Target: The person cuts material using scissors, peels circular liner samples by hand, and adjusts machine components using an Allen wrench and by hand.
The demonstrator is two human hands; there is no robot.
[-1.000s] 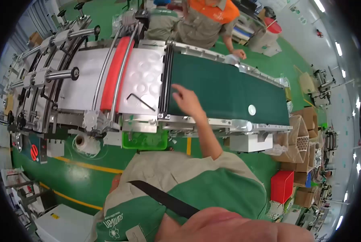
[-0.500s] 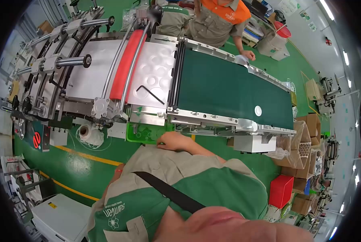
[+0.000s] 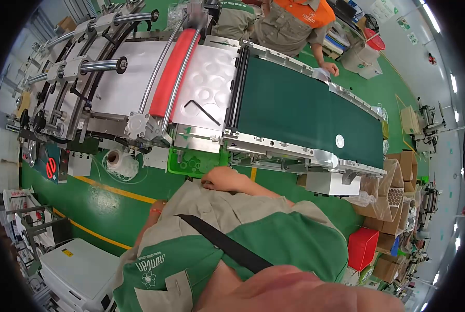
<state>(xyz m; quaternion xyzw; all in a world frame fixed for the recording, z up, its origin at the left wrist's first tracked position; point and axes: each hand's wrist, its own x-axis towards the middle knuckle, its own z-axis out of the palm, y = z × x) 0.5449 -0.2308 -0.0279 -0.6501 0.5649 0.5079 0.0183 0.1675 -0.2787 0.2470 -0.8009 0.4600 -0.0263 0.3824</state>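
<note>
Right hand [image 3: 224,179]: low in front of the shirt [image 3: 295,244], back of the hand upward, fingers curled in together rather than spread; whether they pinch anything (the fingertips are hidden) I cannot tell.
Left hand [image 3: 159,204]: only a small part shows, at the left side of the shirt, beyond a red band [image 3: 157,210] on the wrist; I cannot tell whether it is spread or closed.
Green tray [image 3: 171,165]: just beyond the right hand, below the near edge of the machine, with round shapes showing inside and a metal plate [image 3: 201,140] above its far part.
Bent key [image 3: 206,113]: black, lying on a white sheet [image 3: 204,67] with round marks, well apart from both hands.
Red roller [image 3: 175,73]: left of the key, set between two metal bars.
Dark green belt [image 3: 300,104]: right of the sheet, framed by metal rails, with one white disc [image 3: 339,141] on it near the right end.
White box [image 3: 331,183]: under the near rail of the belt.
Co-worker [image 3: 295,26]: across the belt in an orange and grey shirt, one hand near the far rail.
Red bin [image 3: 362,248]: on the floor at right, near cardboard boxes [image 3: 391,192].
</note>
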